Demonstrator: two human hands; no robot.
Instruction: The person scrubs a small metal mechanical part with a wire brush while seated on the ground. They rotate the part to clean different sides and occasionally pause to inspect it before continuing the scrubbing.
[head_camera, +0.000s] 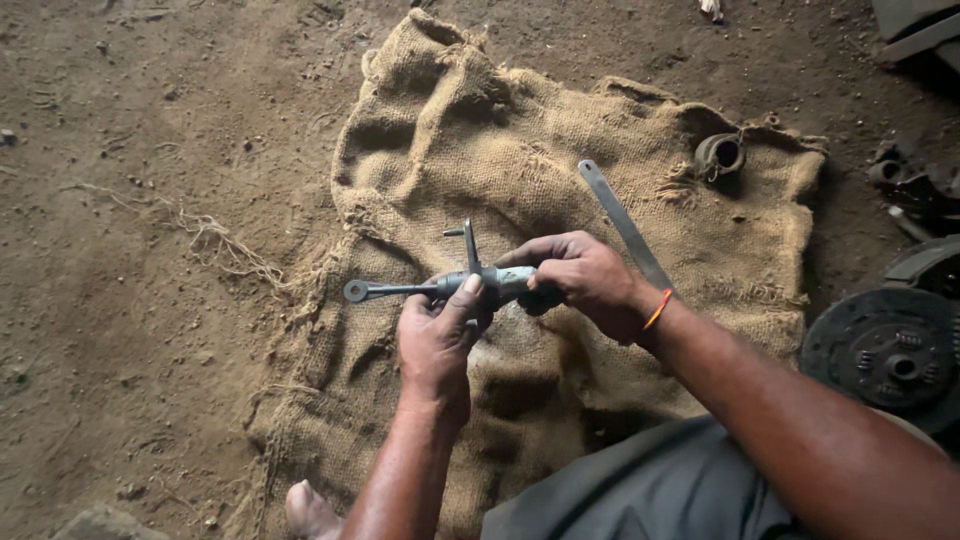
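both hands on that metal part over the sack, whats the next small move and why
Probably hold the metal part steady with the left hand while the right hand works its near end: both hands already grip its body, and its rod end with the ring juts out free to the left.

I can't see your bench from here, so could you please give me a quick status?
Both hands, left and right, gripping the metal part over the sack. Flat bar lies behind the right hand. Nothing in the way.
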